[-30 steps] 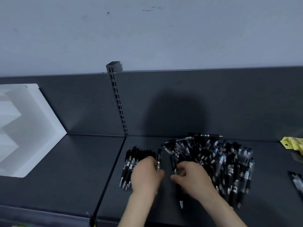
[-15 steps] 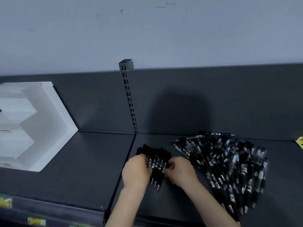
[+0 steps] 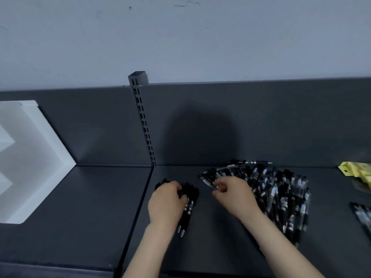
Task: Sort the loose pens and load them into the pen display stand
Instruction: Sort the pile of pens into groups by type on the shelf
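Head view: just right of the slotted upright (image 3: 143,125), the left hand's (image 3: 167,201) grip curls round a sorted bundle (image 3: 188,209). The right hand (image 3: 232,194) pinches a pen (image 3: 208,180) at the loose pile's (image 3: 281,193) edge. Pulling it may drag tangled neighbours off the shelf, and the bundle could fan apart.

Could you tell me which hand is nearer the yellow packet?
Right. The right hand pinches a pen at the loose pile, left of the yellow packet; the left hand holds the small bundle farther left.
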The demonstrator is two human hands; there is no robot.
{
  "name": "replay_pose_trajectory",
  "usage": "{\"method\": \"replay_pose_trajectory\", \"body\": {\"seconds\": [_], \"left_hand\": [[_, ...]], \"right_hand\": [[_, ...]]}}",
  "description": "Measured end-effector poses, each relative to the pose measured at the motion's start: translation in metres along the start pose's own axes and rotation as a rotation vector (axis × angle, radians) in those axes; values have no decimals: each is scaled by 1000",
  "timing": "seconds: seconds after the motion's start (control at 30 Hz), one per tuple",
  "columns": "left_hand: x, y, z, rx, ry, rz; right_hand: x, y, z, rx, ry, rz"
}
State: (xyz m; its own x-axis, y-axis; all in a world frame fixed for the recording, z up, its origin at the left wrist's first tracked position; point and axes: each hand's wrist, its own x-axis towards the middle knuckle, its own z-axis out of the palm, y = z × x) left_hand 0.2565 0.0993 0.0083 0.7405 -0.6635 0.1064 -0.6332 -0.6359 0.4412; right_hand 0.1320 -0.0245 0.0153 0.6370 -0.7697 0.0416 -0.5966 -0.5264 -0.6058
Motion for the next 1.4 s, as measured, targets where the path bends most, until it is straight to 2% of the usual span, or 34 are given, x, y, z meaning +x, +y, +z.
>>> {"method": "replay_pose_trajectory", "body": {"seconds": [0.2,0.4,0.53,0.73,0.9,1.27,1.4], "left_hand": [[22,18,3,-17,-6,102],[45,36,7,-5,-19,133],[47,38,13,-31,-6,134],[35,40,20,-105,-11,125],[10,53,30,-175,-85,131],[-50,81,62,-153,-322,90],[-58,95,66,-90,-325,64]], "right_hand": [[32,14,-33,-166,50,20],[45,0,-11,-424,-81,-61],[49,-3,-1,-506,-174,-20],[63,3,-23,-272,-203,97],[63,19,-45,10,-224,179],[0,57,-83,479,-10,279],[-26,65,-81,625,-4,315]]}}
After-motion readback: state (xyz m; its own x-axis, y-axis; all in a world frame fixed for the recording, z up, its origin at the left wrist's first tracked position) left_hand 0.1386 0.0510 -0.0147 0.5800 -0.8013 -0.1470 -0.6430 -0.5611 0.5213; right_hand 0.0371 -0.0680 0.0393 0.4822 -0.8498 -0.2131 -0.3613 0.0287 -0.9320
